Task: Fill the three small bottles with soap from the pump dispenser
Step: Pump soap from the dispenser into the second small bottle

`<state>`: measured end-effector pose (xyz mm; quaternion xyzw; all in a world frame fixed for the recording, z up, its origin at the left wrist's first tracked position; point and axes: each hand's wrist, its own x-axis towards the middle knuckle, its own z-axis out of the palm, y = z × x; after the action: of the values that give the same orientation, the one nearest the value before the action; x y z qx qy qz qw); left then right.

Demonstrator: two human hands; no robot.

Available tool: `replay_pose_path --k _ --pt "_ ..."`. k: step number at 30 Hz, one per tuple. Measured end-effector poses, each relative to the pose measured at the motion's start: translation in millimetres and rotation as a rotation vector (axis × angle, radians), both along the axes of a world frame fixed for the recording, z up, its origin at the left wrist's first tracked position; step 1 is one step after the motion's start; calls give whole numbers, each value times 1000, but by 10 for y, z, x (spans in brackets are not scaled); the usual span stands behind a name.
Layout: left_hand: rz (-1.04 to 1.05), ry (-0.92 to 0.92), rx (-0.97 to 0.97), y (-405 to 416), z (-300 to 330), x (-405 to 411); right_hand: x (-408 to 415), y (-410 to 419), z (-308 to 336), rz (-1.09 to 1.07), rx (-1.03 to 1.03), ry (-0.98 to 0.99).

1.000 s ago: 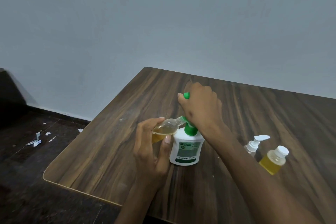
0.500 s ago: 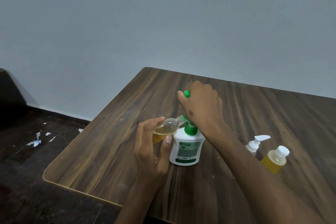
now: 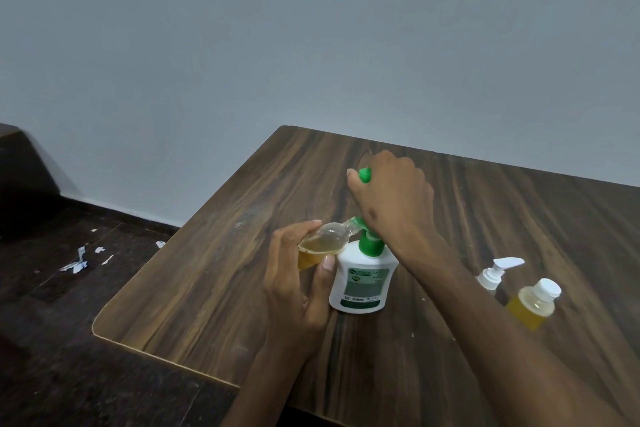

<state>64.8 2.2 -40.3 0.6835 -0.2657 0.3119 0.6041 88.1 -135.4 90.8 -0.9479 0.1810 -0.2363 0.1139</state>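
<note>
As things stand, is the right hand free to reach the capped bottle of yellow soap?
Probably not yet: the right hand is occupied on the pump dispenser. The capped bottle stands unobstructed beside that forearm.

Wooden table, pump dispenser, two small bottles

L hand: I see fingers and thumb curled round a small clear plastic bottle of amber liquid, tilted, forearm rising from bottom edge | R hand: knuckles up, resting on the green pump head, fingers curled, forearm crossing from lower right.
</note>
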Motion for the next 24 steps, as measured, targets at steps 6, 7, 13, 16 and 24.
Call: replay_pose_path --k 6,7,13,16,24 --pt "-11 5 -6 -6 9 -8 -11 -1 36 -9 -16 4" --pt "-12 10 -6 -8 4 -2 -8 2 27 -11 -12 3" --pt "-7 20 -15 -11 -9 -11 -4 11 27 -4 -23 3" --pt "9 20 -10 -15 -41 8 -6 21 9 -13 -15 8" --pt "30 19 -2 -24 -61 18 -24 28 27 -25 -25 23"
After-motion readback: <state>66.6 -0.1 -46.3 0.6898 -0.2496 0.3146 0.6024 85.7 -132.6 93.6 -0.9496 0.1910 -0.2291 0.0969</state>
